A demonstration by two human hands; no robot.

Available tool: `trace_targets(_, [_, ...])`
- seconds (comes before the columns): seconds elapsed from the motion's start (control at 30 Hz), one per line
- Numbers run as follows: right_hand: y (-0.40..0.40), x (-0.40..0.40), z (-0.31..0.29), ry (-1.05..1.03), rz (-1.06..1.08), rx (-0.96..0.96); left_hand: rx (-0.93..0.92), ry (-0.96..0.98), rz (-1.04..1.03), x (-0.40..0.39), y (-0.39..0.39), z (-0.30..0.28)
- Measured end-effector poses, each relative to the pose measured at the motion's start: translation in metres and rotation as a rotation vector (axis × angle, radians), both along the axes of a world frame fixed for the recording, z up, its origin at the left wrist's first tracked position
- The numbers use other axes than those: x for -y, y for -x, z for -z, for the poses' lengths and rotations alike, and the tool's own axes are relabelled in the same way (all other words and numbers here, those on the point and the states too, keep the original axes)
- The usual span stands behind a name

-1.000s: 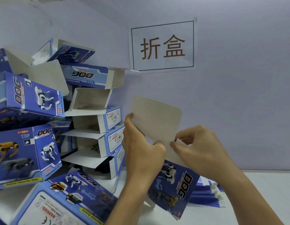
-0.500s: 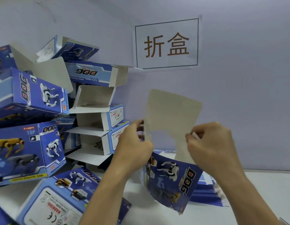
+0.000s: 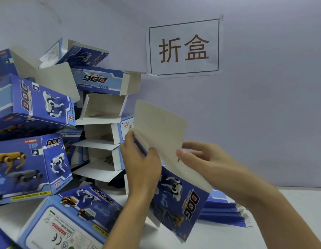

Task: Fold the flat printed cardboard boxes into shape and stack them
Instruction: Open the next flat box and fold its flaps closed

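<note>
Above the table, the box has tipped back left; left hand and right hand pinch its flap, so folding goes on.

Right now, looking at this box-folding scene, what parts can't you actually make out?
All in the head view:
- Inside of the held box: hidden by its raised flap.
- Left hand fingers behind the box: covered by cardboard.
- Flat box stack: mostly hidden by the right hand and arm, so no count.
- Warning label small print: too small and cut by the bottom edge.
</note>
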State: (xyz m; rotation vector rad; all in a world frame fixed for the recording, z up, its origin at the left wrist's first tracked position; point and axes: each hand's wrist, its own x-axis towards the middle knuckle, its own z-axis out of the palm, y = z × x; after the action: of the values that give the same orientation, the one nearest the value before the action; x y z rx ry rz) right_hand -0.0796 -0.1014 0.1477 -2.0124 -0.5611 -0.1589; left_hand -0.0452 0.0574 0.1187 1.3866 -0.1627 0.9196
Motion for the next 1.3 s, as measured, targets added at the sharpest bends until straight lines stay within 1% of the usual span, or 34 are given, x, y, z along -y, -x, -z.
trace_targets(0.07, [0.002, 0.004, 0.001, 0.032, -0.222, 0.009, 0.004, 0.08, -0.013, -0.005, -0.002, -0.001])
trace_targets(0.13, [0.003, 0.01, 0.004, 0.036, -0.418, -0.055, 0.01, 0.183, -0.03, -0.012, -0.005, -0.003])
trace_targets(0.17, [0.002, 0.011, 0.006, 0.047, -0.469, -0.076, 0.009, 0.238, -0.031, -0.015, -0.006, -0.003])
trace_targets(0.2, [0.0, 0.01, 0.01, 0.068, -0.475, -0.07, 0.001, 0.289, -0.021, -0.017, -0.007, -0.004])
trace_targets(0.27, [-0.005, 0.004, 0.017, 0.12, -0.371, 0.0, -0.04, 0.348, 0.045, -0.019, -0.008, -0.003])
trace_targets(0.33, [-0.012, -0.001, 0.023, 0.111, -0.294, 0.056, -0.1, 0.314, 0.123, -0.019, -0.008, -0.003])
trace_targets(0.5, [-0.031, 0.006, 0.034, -0.18, -0.23, 0.099, -0.155, 0.279, 0.399, -0.02, -0.004, 0.0])
trace_targets(0.67, [-0.045, 0.008, 0.054, -0.324, -0.069, 0.115, -0.157, 0.15, 0.569, -0.017, 0.001, 0.003])
trace_targets(0.73, [-0.049, 0.01, 0.058, -0.433, -0.068, 0.104, -0.164, 0.072, 0.569, -0.018, 0.0, 0.004])
trace_targets(0.83, [-0.052, 0.014, 0.056, -0.591, -0.123, 0.076, -0.08, -0.177, 0.554, -0.02, -0.002, 0.009])
trace_targets(0.93, [-0.054, 0.017, 0.053, -0.646, -0.168, 0.025, -0.063, -0.335, 0.579, -0.019, 0.001, 0.011])
trace_targets(1.03, [-0.055, 0.016, 0.053, -0.668, -0.148, 0.014, -0.025, -0.349, 0.54, -0.015, 0.001, 0.012])
trace_targets(1.2, [-0.058, 0.011, 0.054, -0.73, 0.035, 0.098, 0.064, -0.288, 0.433, 0.001, 0.0, 0.01])
trace_targets(1.3, [-0.057, 0.01, 0.055, -0.694, 0.056, 0.129, 0.066, -0.207, 0.33, 0.016, -0.002, 0.012])
